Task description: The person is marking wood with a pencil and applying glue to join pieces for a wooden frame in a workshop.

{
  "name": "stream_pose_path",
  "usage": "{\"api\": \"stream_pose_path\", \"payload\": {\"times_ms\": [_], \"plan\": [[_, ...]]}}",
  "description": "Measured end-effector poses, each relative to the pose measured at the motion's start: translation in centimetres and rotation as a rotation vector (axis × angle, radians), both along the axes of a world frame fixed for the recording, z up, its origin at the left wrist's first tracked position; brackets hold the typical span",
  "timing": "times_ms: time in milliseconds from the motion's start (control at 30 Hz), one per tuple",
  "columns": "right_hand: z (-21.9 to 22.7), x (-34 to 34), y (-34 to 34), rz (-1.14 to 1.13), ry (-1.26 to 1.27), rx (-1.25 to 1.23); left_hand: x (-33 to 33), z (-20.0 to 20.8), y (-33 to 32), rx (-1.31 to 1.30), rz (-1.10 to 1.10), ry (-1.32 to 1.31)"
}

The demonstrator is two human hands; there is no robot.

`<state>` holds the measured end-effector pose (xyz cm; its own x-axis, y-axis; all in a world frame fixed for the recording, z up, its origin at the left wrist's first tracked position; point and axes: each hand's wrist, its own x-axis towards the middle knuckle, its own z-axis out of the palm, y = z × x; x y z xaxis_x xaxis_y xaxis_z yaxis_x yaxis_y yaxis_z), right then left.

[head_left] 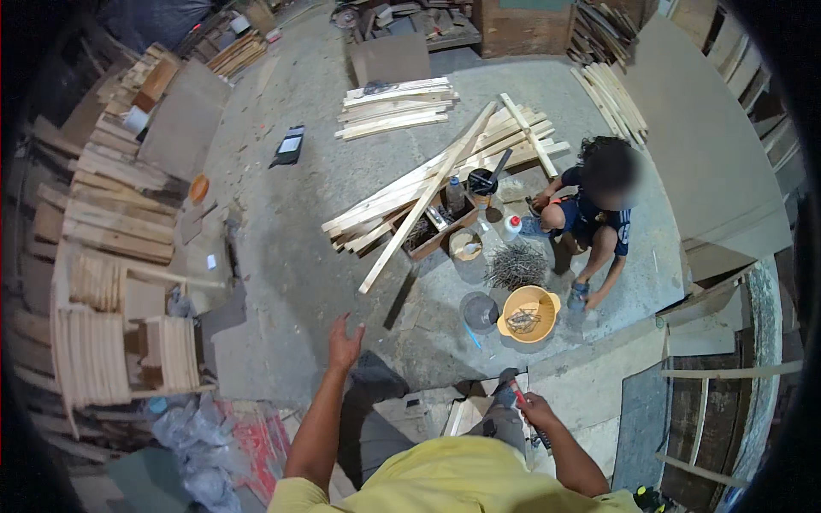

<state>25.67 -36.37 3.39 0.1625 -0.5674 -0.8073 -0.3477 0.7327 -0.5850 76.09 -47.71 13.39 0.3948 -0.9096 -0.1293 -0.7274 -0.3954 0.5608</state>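
The right hand (pixel 537 410) is clenched around a red-handled tool (pixel 523 409), low in view and just on the near side of the yellow bowl (pixel 530 313), while the left hand (pixel 345 344) hangs released with fingers spread, holding nothing, well to the bowl's left over bare floor (pixel 291 282). Beyond the bowl lie a heap of nails (pixel 516 266) and a wooden box (pixel 440 227) under loose slats (pixel 428 192); a crouching person (pixel 594 218) is just to its right

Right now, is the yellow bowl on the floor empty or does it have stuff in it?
Not empty. The yellow bowl holds a small heap of thin grey metal pieces, probably nails, lying in its middle.
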Motion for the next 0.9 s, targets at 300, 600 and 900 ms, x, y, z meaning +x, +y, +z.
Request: {"api": "stream_pose_path", "payload": {"times_ms": [300,600,900], "plan": [[-12.9,10.9,-4.2,0.162,0.329,-0.366,3.7,-21.1,-19.8,0.296,-0.209,-0.288],[-21.9,22.9,-5.9,0.03,0.429,-0.4,19.7,-28.1,-31.4,0.394,-0.633,-0.386],[-21.9,31.8,-10.0,0.01,0.449,-0.388,28.4,-25.8,-35.7,0.402,-0.245,-0.49]]}}
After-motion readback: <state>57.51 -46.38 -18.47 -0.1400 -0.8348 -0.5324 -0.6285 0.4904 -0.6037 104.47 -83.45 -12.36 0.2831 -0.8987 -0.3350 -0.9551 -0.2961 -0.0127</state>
